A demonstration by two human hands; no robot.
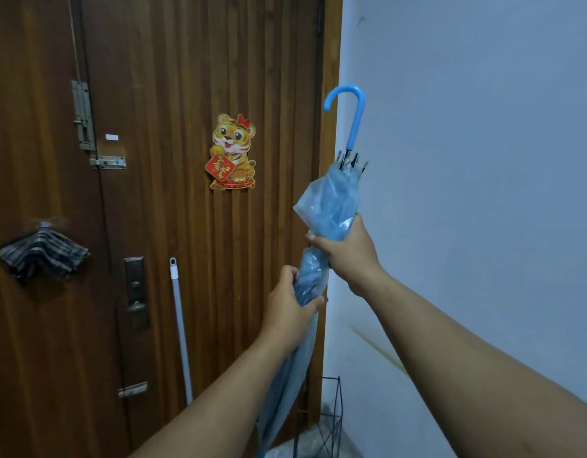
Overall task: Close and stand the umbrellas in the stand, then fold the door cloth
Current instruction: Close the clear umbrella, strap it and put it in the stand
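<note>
A light blue umbrella (333, 200) with a blue hooked handle stands upright, handle up, in front of the door's right edge. Its canopy is collapsed and loosely bunched. My right hand (350, 251) grips the canopy around its middle. Just below, my left hand (290, 305) grips the twisted lower part. The tip end runs down out of view behind my left forearm. A black wire umbrella stand (333, 414) sits on the floor in the corner by the wall. A dark striped cloth (40, 254) hangs from a hook on the door at the left.
The brown wooden door (186, 77) carries bolts, a lock plate with lever handle (136, 292) and a tiger sticker (233, 152). A white pole (179, 325) leans against it. The pale blue wall (483, 160) fills the right. Something pale lies on the floor beside the stand.
</note>
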